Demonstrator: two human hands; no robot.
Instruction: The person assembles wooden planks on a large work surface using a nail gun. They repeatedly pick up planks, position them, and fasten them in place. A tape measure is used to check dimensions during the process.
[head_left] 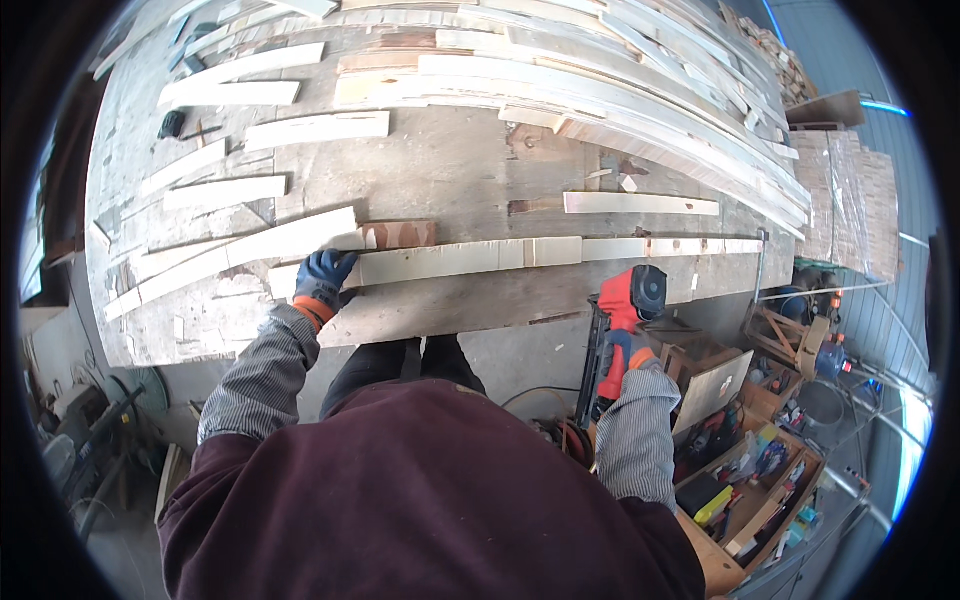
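My left hand (325, 280), in a blue and orange work glove, grips a long pale wooden strip (450, 262) near its left part. The strip lies along the table's near edge and looks pieced together from shorter lengths. My right hand (628, 350), gloved the same way, is closed round the handle of a red and black nail gun (622, 298). The gun is held just off the table's near edge, right of my body, its black magazine side hanging down. Behind my left hand, another pale board (250, 250) runs out to the left, beside a short reddish-brown piece (400, 234).
The large worn plywood table (440, 150) carries several loose boards, with a long stack of strips (600, 90) across its far side. A short strip (640, 204) lies right of centre. Wooden tool boxes (750, 490) stand at the lower right, and wrapped stacks (845, 190) stand beyond the table.
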